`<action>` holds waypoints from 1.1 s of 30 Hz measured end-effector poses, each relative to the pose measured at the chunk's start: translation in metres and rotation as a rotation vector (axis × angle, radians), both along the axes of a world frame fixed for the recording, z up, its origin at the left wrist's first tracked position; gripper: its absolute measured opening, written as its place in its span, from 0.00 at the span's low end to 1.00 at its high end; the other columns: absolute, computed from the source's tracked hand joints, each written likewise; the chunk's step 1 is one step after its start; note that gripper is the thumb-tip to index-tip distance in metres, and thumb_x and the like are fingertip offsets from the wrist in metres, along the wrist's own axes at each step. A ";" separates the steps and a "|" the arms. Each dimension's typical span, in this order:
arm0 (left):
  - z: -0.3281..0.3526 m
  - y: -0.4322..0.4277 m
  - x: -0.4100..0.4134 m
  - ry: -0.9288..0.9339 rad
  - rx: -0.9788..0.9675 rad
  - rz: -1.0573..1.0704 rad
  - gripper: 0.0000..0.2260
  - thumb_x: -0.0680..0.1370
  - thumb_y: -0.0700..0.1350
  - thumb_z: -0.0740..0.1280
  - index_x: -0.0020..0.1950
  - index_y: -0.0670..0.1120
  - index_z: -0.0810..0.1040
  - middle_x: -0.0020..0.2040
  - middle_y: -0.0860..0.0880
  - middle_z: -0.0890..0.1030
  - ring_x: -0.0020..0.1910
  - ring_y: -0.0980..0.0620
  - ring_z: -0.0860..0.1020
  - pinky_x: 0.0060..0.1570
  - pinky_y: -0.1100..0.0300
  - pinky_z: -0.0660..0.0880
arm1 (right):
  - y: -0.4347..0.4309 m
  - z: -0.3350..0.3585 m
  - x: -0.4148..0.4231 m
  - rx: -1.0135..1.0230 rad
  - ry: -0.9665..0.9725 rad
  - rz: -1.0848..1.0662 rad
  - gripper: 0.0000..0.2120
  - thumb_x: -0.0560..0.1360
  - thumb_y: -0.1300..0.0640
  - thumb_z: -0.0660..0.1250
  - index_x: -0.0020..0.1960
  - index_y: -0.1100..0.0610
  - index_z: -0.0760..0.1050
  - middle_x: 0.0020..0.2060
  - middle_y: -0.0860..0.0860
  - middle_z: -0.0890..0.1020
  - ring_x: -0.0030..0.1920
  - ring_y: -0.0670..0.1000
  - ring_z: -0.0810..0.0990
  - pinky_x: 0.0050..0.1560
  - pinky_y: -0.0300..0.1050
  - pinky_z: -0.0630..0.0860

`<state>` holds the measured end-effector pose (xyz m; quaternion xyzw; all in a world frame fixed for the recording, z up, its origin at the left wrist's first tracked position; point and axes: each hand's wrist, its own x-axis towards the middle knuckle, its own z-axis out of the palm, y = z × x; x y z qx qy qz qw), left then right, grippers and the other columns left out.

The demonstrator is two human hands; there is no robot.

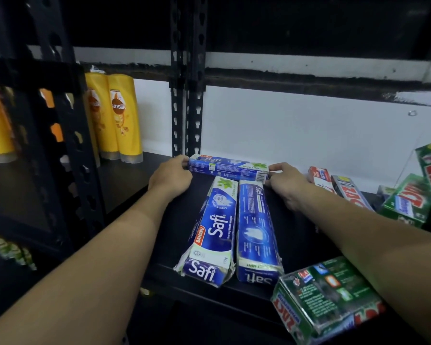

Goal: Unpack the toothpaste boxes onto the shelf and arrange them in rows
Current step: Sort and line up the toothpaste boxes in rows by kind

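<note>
Blue cardboard catches the eye: a Safi toothpaste box (pixel 228 168) is held crosswise toward the back edge of the black shelf (pixel 301 235), the left hand (pixel 171 178) curled round one end and the right hand (pixel 288 185) gripping the other. This looks like the placing step, since a pair of Safi boxes (pixel 214 230) already lies side by side, running to the front edge. Next, I'd judge, it needs turning parallel to that pair before both hands let go.
</note>
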<state>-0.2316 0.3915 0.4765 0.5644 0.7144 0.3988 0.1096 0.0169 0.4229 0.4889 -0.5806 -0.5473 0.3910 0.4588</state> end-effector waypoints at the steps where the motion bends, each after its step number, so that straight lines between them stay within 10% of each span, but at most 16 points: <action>1: 0.000 0.000 0.000 -0.002 -0.001 -0.004 0.22 0.77 0.41 0.59 0.70 0.55 0.72 0.68 0.55 0.77 0.66 0.50 0.74 0.65 0.49 0.73 | -0.001 0.002 0.000 -0.013 -0.019 0.003 0.09 0.76 0.62 0.67 0.53 0.54 0.72 0.53 0.56 0.82 0.52 0.54 0.82 0.56 0.54 0.80; 5: -0.001 0.001 -0.001 -0.031 0.013 0.022 0.23 0.76 0.41 0.60 0.71 0.54 0.72 0.68 0.55 0.77 0.66 0.50 0.74 0.65 0.49 0.72 | -0.017 0.024 0.004 -0.059 -0.087 0.085 0.11 0.76 0.67 0.66 0.57 0.60 0.75 0.41 0.55 0.78 0.44 0.53 0.78 0.47 0.48 0.76; 9: 0.002 -0.008 0.004 -0.012 0.072 0.025 0.20 0.77 0.45 0.66 0.70 0.51 0.73 0.66 0.52 0.78 0.65 0.49 0.75 0.63 0.53 0.73 | -0.047 0.045 0.014 0.101 -0.402 0.194 0.19 0.75 0.60 0.70 0.65 0.55 0.74 0.56 0.53 0.79 0.50 0.51 0.77 0.41 0.40 0.72; 15: 0.018 -0.059 0.031 -0.190 0.235 -0.057 0.11 0.77 0.45 0.69 0.59 0.51 0.80 0.56 0.53 0.83 0.53 0.57 0.79 0.55 0.60 0.76 | -0.116 0.047 0.022 0.288 -0.732 0.497 0.14 0.80 0.48 0.63 0.64 0.46 0.76 0.52 0.42 0.80 0.55 0.45 0.77 0.54 0.39 0.69; 18: 0.026 -0.108 0.043 -0.243 0.203 -0.159 0.06 0.76 0.45 0.71 0.53 0.53 0.83 0.51 0.56 0.84 0.52 0.60 0.80 0.55 0.64 0.73 | -0.134 0.039 0.025 0.232 -0.876 0.651 0.21 0.82 0.43 0.55 0.74 0.44 0.67 0.73 0.46 0.69 0.73 0.48 0.66 0.71 0.39 0.59; 20: 0.027 -0.141 0.047 -0.265 0.162 -0.222 0.05 0.77 0.47 0.71 0.51 0.55 0.83 0.49 0.58 0.84 0.53 0.61 0.80 0.57 0.63 0.72 | -0.143 0.038 0.027 0.203 -0.946 0.661 0.23 0.82 0.40 0.52 0.76 0.41 0.62 0.78 0.47 0.58 0.77 0.49 0.58 0.73 0.40 0.52; 23: 0.023 -0.185 0.054 -0.266 0.135 -0.274 0.05 0.76 0.48 0.72 0.51 0.56 0.83 0.49 0.60 0.85 0.52 0.63 0.81 0.60 0.58 0.74 | -0.156 0.046 0.028 0.155 -0.901 0.557 0.22 0.82 0.39 0.52 0.71 0.45 0.72 0.75 0.49 0.67 0.74 0.52 0.64 0.68 0.41 0.60; 27: 0.007 -0.223 0.064 -0.163 0.092 -0.243 0.16 0.68 0.62 0.73 0.54 0.59 0.83 0.52 0.62 0.84 0.52 0.65 0.81 0.60 0.55 0.77 | -0.164 0.052 0.025 0.138 -1.001 0.419 0.26 0.81 0.39 0.52 0.64 0.55 0.77 0.64 0.54 0.78 0.64 0.55 0.74 0.60 0.45 0.69; 33: 0.001 -0.245 0.083 0.066 0.144 -0.121 0.28 0.65 0.66 0.76 0.61 0.56 0.79 0.48 0.68 0.77 0.50 0.68 0.78 0.53 0.64 0.77 | -0.177 0.047 0.022 0.231 -0.994 0.588 0.23 0.82 0.42 0.56 0.76 0.42 0.63 0.79 0.49 0.55 0.78 0.51 0.56 0.73 0.45 0.56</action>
